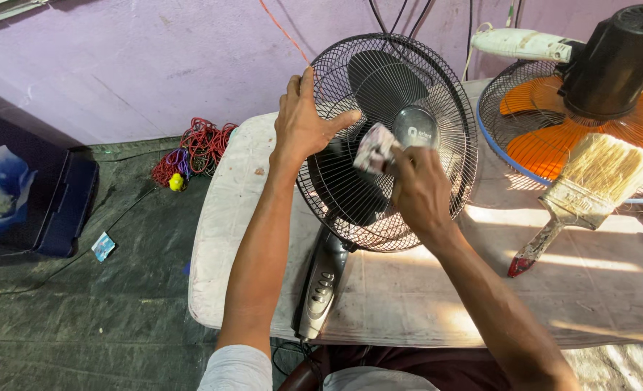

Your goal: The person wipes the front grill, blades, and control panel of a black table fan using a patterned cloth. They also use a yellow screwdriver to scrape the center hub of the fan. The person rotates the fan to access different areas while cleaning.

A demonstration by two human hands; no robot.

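A worn white table (379, 304) carries a black fan (390, 137) lying back with its round wire grille facing up, its stand and button panel (324, 286) pointing toward the person. To the right on the table lies a second fan (589, 137) with orange blades, its black motor housing on top, and beside it a wide paintbrush (586, 192) with pale bristles and a red-tipped handle, leaning on that fan's rim. On the dark floor at left sit a dark blue box (24, 195), a tangle of red wire (195, 148) and a small blue packet (103, 246). The left hand (303, 119) rests spread on the upper left rim of the black fan's grille, fingers apart, thumb hooked over the wires. The right hand (419, 192) is closed around a crumpled white rag (374, 148), pressing it against the grille just left of the centre cap (415, 128).
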